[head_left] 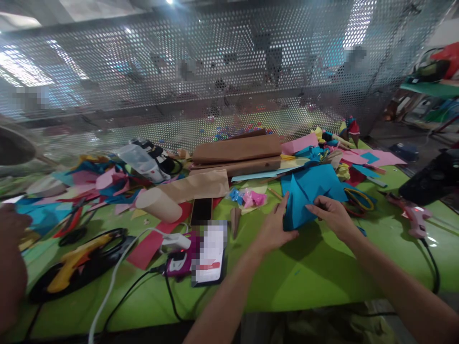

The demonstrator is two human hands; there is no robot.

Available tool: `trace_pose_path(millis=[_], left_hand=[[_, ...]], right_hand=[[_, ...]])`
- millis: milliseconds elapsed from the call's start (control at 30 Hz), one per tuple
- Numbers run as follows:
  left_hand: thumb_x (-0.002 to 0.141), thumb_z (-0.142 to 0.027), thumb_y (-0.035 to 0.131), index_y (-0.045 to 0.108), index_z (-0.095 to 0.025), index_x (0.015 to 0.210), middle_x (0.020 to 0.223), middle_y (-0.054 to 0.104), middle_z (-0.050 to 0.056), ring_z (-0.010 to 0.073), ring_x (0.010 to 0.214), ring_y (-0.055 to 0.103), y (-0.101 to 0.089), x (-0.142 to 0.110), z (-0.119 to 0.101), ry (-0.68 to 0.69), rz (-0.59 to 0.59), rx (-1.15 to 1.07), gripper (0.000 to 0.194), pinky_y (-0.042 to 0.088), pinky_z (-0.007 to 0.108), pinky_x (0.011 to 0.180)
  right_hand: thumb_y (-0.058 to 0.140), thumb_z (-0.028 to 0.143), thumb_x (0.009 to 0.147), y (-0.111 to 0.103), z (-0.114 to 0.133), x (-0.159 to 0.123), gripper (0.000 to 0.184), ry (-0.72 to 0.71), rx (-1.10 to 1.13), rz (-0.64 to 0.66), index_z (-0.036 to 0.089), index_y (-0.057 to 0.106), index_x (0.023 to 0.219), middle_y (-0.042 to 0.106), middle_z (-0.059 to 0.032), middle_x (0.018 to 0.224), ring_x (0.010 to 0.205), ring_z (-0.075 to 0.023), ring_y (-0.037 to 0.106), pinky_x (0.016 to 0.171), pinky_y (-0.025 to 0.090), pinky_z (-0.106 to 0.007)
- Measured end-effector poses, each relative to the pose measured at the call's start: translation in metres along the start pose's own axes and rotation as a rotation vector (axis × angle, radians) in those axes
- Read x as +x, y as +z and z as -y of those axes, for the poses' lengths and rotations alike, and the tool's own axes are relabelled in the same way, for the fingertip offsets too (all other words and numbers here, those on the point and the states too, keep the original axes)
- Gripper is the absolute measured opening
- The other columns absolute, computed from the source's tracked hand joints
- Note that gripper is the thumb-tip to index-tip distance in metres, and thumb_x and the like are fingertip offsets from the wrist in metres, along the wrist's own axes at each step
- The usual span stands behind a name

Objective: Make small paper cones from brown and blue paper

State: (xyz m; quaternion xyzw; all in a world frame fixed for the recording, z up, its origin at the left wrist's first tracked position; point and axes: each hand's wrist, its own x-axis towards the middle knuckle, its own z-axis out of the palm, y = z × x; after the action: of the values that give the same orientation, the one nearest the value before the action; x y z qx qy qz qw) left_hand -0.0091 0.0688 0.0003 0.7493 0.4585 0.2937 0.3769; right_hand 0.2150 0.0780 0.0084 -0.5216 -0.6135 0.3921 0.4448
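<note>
A perforated metal screen (143, 95) spans the upper part of the frame, behind a green table (287, 286) strewn with coloured paper. Right of centre is the blue paper (299, 205), folded and partly raised between the person's two hands. The left hand (274, 227) is closed on its lower left edge, thumb low and fingers higher up. The right hand (333, 217) has its fingertips together against the fold from the right; whether they pinch the sheet, I cannot tell. Just left of the left hand stands a small brown cone (234, 222), with pink and blue pieces (251, 197) above it in the frame. Yellow-handled scissors (367, 198) lie right of the right hand, and a pink glue gun (416, 220) farther toward the right edge. At lower centre a lit phone (211, 253) rests beside a purple power strip (181, 260). Brown paper (238, 149) lies folded along the back, a yellow glue gun (68, 270) sits lower left, and another person's arm (12, 272) enters at the left edge
</note>
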Motion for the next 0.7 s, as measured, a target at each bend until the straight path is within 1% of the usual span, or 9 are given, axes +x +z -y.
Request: trace_pose_path(millis=[67, 133, 233, 333, 400, 467, 533, 600, 700], left_hand=[[0.077, -0.034, 0.078, 0.026, -0.027, 0.162, 0.155, 0.047, 0.017, 0.0373, 0.131, 0.054, -0.001, 0.0, -0.001, 0.024, 0.003, -0.037, 0.1, 0.043, 0.054, 0.11], [0.086, -0.037, 0.069, 0.041, -0.026, 0.156, 0.155, 0.05, 0.013, 0.0347, 0.137, 0.05, -0.003, -0.001, -0.001, 0.04, -0.018, -0.147, 0.076, 0.038, 0.051, 0.116], [0.094, -0.046, 0.057, 0.066, -0.023, 0.134, 0.139, 0.066, 0.009, 0.0327, 0.132, 0.056, -0.002, -0.001, 0.002, -0.098, -0.159, -0.348, 0.047, 0.04, 0.047, 0.115], [0.091, -0.051, 0.062, 0.074, -0.017, 0.116, 0.119, 0.075, 0.011, 0.0327, 0.118, 0.065, 0.003, -0.001, 0.007, -0.271, -0.349, -0.548, 0.044, 0.048, 0.045, 0.107], [0.084, -0.046, 0.071, 0.073, -0.017, 0.116, 0.12, 0.075, 0.011, 0.0313, 0.115, 0.067, 0.006, 0.001, 0.008, -0.287, -0.411, -0.663, 0.043, 0.049, 0.045, 0.105], [0.079, -0.039, 0.075, 0.07, -0.017, 0.122, 0.125, 0.073, 0.012, 0.0307, 0.116, 0.067, 0.007, 0.001, 0.005, -0.266, -0.425, -0.708, 0.048, 0.049, 0.045, 0.106], [0.078, -0.035, 0.076, 0.067, -0.018, 0.129, 0.128, 0.072, 0.012, 0.0315, 0.119, 0.066, 0.007, -0.002, -0.001, -0.236, -0.416, -0.7, 0.054, 0.047, 0.047, 0.108], [0.077, -0.034, 0.077, 0.064, -0.018, 0.133, 0.129, 0.072, 0.013, 0.033, 0.121, 0.065, 0.006, -0.009, -0.007, -0.213, -0.399, -0.674, 0.059, 0.047, 0.048, 0.108], [0.078, -0.036, 0.079, 0.059, -0.02, 0.139, 0.132, 0.07, 0.014, 0.0346, 0.121, 0.065, 0.009, -0.026, -0.013, -0.201, -0.363, -0.614, 0.067, 0.048, 0.052, 0.107]], right_hand=[[0.073, 0.068, 0.077, 0.0, 0.001, 0.0, 0.057, -0.001, 0.031, -0.001, 0.023, 0.04, 0.063, 0.033, 0.0068, 0.062, 0.06, -0.0111, 0.032, 0.054, 0.027, -0.027], [0.073, 0.07, 0.076, 0.0, 0.003, 0.0, 0.06, 0.02, 0.086, 0.009, 0.023, 0.038, 0.062, 0.031, 0.0071, 0.061, 0.058, -0.0108, 0.031, 0.053, 0.026, -0.026], [0.07, 0.071, 0.077, -0.001, 0.005, -0.001, 0.059, 0.043, 0.149, 0.001, 0.024, 0.038, 0.062, 0.03, 0.0075, 0.059, 0.055, -0.0104, 0.03, 0.05, 0.028, -0.026], [0.073, 0.066, 0.077, -0.002, 0.004, 0.001, 0.053, 0.01, 0.149, -0.056, 0.023, 0.044, 0.065, 0.035, 0.007, 0.06, 0.055, -0.0109, 0.034, 0.051, 0.032, -0.026], [0.078, 0.06, 0.075, -0.003, 0.004, 0.002, 0.043, -0.028, 0.143, -0.078, 0.022, 0.057, 0.079, 0.045, 0.0055, 0.064, 0.059, -0.0126, 0.042, 0.053, 0.037, -0.027], [0.078, 0.051, 0.077, -0.006, 0.006, 0.001, 0.044, -0.097, 0.115, -0.078, 0.023, 0.065, 0.108, 0.057, 0.0022, 0.075, 0.066, -0.0155, 0.052, 0.06, 0.045, -0.028], [0.07, 0.039, 0.084, -0.012, 0.009, -0.005, 0.05, -0.202, 0.031, -0.048, 0.026, 0.062, 0.132, 0.066, -0.0022, 0.091, 0.078, -0.0182, 0.06, 0.07, 0.051, -0.031], [0.058, 0.024, 0.088, -0.019, 0.011, -0.016, 0.045, -0.316, -0.102, 0.01, 0.029, 0.065, 0.133, 0.069, -0.0051, 0.107, 0.094, -0.0208, 0.065, 0.082, 0.053, -0.033], [0.047, 0.007, 0.084, -0.027, 0.01, -0.038, 0.056, -0.445, -0.306, 0.096, 0.03, 0.068, 0.131, 0.068, -0.0062, 0.127, 0.116, -0.0243, 0.063, 0.098, 0.052, -0.038]])
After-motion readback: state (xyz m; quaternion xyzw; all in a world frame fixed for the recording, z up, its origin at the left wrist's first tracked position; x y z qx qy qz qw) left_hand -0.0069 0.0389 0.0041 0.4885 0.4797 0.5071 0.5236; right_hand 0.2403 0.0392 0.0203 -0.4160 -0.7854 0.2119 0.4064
